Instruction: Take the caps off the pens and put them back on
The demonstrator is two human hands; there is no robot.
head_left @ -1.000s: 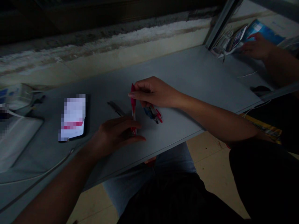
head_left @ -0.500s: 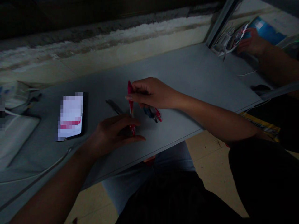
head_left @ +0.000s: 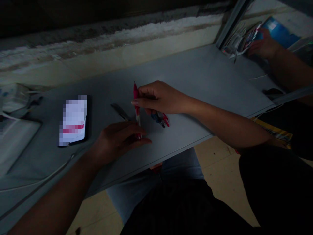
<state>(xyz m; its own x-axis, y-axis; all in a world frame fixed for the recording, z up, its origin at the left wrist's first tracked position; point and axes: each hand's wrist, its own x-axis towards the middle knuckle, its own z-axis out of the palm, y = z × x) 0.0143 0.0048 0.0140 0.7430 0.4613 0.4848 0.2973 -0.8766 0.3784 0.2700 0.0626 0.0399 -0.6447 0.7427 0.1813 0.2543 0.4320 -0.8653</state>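
My right hand (head_left: 161, 97) is closed, thumb and fingers pinching a pink pen (head_left: 136, 94) by its grip. The pen stands nearly upright with a thin dark point at its top; its clear barrel runs down to a red lower end. Around that lower end my left hand (head_left: 121, 135) lies with thumb and fingers apart; whether it touches the pen is unclear. A dark pen (head_left: 119, 111) lies behind my left hand, partly covered by it. Beneath my right hand are several pens or pen parts, blue and pinkish red (head_left: 160, 119), partly hidden.
On the left of the grey desk (head_left: 190, 78) lie a lit phone (head_left: 73, 120), a pale flat object (head_left: 17, 140), a white device (head_left: 13, 96) and cables. A metal post (head_left: 231, 24) stands at right. Beyond it another person's hand (head_left: 265, 45) is near a blue box (head_left: 281, 32).
A thin dark point now shows at the pen's top, and its lower end sits slightly higher in view. Both my hands stay almost in place.
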